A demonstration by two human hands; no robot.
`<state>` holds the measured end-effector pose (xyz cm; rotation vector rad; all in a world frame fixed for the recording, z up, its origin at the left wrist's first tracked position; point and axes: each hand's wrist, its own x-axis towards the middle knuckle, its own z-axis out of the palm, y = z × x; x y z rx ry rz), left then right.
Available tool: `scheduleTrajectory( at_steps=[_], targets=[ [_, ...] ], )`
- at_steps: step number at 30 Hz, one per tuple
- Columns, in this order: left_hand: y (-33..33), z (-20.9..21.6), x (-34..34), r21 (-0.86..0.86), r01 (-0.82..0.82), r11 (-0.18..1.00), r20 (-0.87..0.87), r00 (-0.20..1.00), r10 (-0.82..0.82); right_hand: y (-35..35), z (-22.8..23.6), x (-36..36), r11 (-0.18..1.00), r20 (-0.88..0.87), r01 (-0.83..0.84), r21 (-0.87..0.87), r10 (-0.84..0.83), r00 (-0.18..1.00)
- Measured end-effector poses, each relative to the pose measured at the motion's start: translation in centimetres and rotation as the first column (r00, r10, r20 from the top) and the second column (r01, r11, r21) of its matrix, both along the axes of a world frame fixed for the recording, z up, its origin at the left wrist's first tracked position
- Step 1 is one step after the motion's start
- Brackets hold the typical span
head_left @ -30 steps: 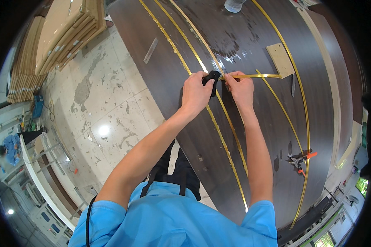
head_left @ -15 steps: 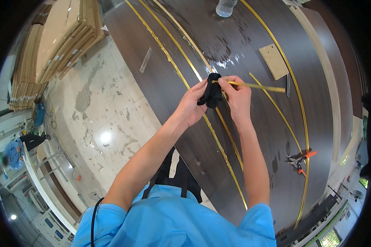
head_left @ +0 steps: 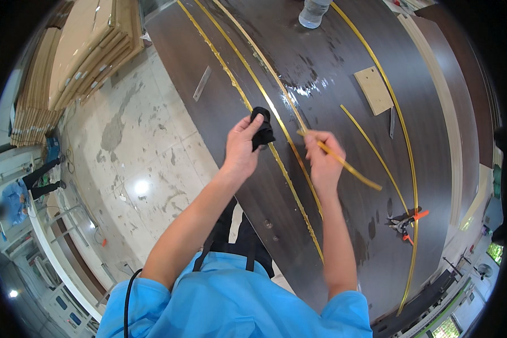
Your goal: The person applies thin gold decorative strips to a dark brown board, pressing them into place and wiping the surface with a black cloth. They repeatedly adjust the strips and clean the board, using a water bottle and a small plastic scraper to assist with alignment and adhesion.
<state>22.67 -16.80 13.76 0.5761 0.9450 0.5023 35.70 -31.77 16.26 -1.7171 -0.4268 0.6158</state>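
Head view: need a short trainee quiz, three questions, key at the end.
1. Which hand holds the black cloth?
2. True or false: the right hand holds a gold strip.
3. What colour are the handles of the hand tool on the brown panel? A) blue B) orange C) green

Key:
1. The left hand.
2. True.
3. B.

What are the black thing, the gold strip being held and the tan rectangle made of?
The black thing in the left hand looks like soft, dull cloth: it bunches in folds. The gold strip in the right hand could be metal or plastic: metallic-yellow finish, but blurred. The tan rectangle seems to be wood or fibreboard: flat, matte and plain.
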Motion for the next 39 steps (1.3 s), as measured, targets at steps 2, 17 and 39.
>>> scheduleTrajectory(
  at_steps=[2,17,39],
  targets=[
    [1.0,-0.6,-1.0,0.229,-0.005,0.974,-0.014,1.000,0.008,1.1,-0.9,3.3,0.999,0.081,-0.041,-0.006,0.041,0.996],
    [1.5,-3.5,-3.6,0.814,0.331,0.476,-0.472,0.856,0.211,4.1,-5.8,7.0,0.967,0.331,-0.234,-0.100,0.255,0.909],
    [4.9,1.8,-2.3,0.856,0.507,-0.099,-0.419,0.793,0.441,-6.6,-6.6,9.1,0.945,-0.019,0.251,0.209,-0.253,0.967]
  ],
)
